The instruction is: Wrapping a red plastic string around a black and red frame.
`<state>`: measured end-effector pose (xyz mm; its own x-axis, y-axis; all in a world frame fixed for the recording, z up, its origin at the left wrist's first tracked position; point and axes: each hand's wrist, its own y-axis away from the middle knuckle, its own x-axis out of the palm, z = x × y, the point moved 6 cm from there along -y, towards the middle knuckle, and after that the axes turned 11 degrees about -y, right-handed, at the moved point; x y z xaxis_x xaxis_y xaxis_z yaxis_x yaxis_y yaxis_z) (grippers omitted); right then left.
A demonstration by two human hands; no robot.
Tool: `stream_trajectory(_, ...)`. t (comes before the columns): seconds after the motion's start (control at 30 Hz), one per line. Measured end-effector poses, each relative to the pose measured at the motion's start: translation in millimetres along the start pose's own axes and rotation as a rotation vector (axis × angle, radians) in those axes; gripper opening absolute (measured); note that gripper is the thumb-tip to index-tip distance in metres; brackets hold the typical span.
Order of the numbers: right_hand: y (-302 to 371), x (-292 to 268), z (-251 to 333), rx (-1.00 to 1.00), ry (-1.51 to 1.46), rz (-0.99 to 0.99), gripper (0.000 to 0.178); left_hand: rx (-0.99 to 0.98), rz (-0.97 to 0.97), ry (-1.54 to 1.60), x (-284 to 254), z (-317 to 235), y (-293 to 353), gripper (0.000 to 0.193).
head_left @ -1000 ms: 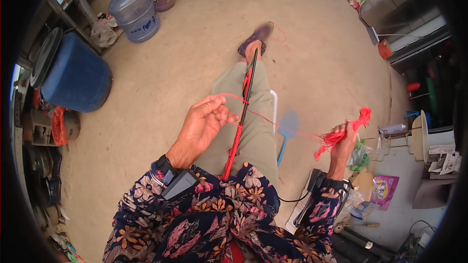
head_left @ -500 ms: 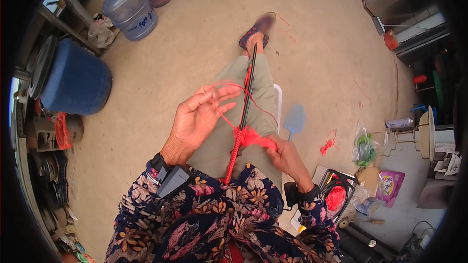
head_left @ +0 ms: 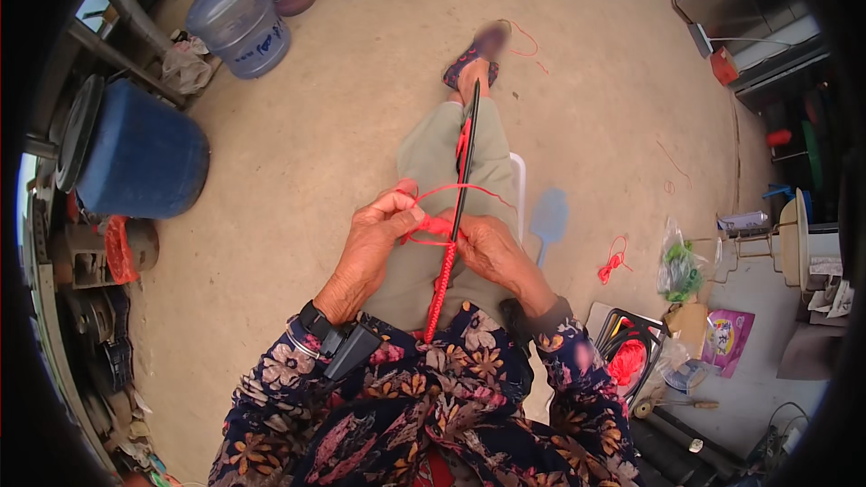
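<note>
A thin black rod [head_left: 465, 162] runs up from my lap along my outstretched leg. Its near part is wrapped in a tight braid of red cord [head_left: 440, 293]. At the top of that braid, a small bundle of red cord [head_left: 437, 225] lies across the rod between my hands. My left hand [head_left: 372, 239] pinches the bundle's left end with thumb and fingers. My right hand [head_left: 494, 257] is closed at its other end, right of the rod, with its fingertips partly hidden. A loose loop of cord arches over the rod just beyond both hands.
A blue barrel [head_left: 144, 158] and a large water bottle [head_left: 239, 22] stand on the left. To the right are a blue fly swatter-like paddle [head_left: 548, 216], a small bundle of red cord [head_left: 611, 266] on the floor, a black-framed basket [head_left: 645, 334] and a purple packet [head_left: 727, 343].
My right hand has brought the red cord bundle leftward to the rod. My left hand has come down and closed from spread fingers to a pinch on it.
</note>
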<state>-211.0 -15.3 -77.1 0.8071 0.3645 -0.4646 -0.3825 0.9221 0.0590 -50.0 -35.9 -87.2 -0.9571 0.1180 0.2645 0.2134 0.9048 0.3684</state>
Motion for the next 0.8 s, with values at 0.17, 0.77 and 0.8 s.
stream_trajectory(0.17, 1.3, -6.9, 13.3, 0.18, -0.295, -0.031, 0.02, -0.116, 0.145, -0.155, 8.0, -2.5, 0.6, 0.006)
stream_trajectory(0.77, -13.2, -18.6, 125.3, -0.265, 0.564, -0.135, 0.021, 0.293, 0.083, -0.205, 4.8, -46.1, 27.2, 0.007)
stream_trajectory(0.8, -14.1, -19.3, 120.1, -0.261, 0.545, -0.165, 0.021, 0.297, 0.085, -0.202, 5.9, -47.0, 27.2, 0.007)
